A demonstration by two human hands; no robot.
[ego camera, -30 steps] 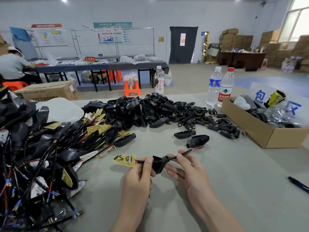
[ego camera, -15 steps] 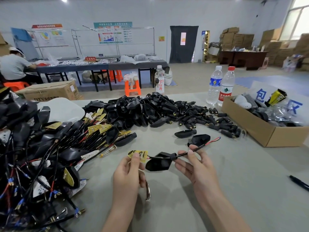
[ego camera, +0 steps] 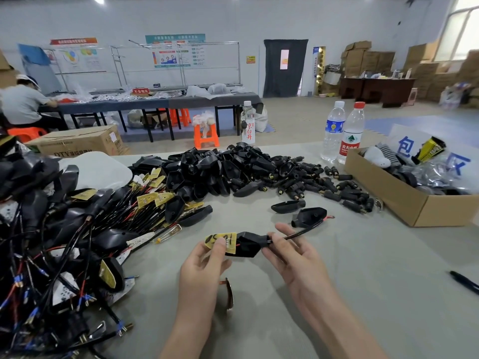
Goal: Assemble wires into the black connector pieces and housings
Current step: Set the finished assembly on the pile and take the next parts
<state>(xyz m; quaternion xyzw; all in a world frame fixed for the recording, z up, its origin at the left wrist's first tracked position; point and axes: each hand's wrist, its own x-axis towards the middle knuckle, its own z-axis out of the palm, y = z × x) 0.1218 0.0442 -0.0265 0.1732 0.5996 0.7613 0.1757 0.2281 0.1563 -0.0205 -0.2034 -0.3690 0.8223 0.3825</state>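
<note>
At our fingertips, entry one: left hand [ego camera: 204, 265], thumb and forefinger pinched on the yellow tag [ego camera: 220, 241] at the wide end of the black housing [ego camera: 248, 246].

Entry two: right hand [ego camera: 294, 257], palm up, thumb pressed on the housing's narrow neck against the fingers beneath. The remaining fingers lay loosely spread.

We held the housing between both hands, clear of the table [ego camera: 363, 294]. Its wire [ego camera: 298, 233] ran out of the neck, up and rightward, with the red end free.

Just beyond our hands:
- Two loose housings [ego camera: 309, 215], apparently unwired.

Farther back:
- A pile of empty housings [ego camera: 220, 172].
- Small connector pieces [ego camera: 324, 187], brass-tipped, spilled to the pile's right.

On our left:
- A heap of wired units [ego camera: 51, 242], black shells tangled with leads and yellow tags.

On our right:
- A cardboard box [ego camera: 404, 203].
- Two water bottles [ego camera: 342, 130] behind the box.
- A pen [ego camera: 464, 281] near the table edge.

Below the left wrist:
- A brown ring [ego camera: 229, 294], nature undetermined.

Progress, as we judged it:
- The wire was already threaded through the neck.
- The tagged end sat at the housing's mouth and was not yet seated inside.
- The left heap suggested many units done.
- The large empty pile suggested much work remained.
</note>
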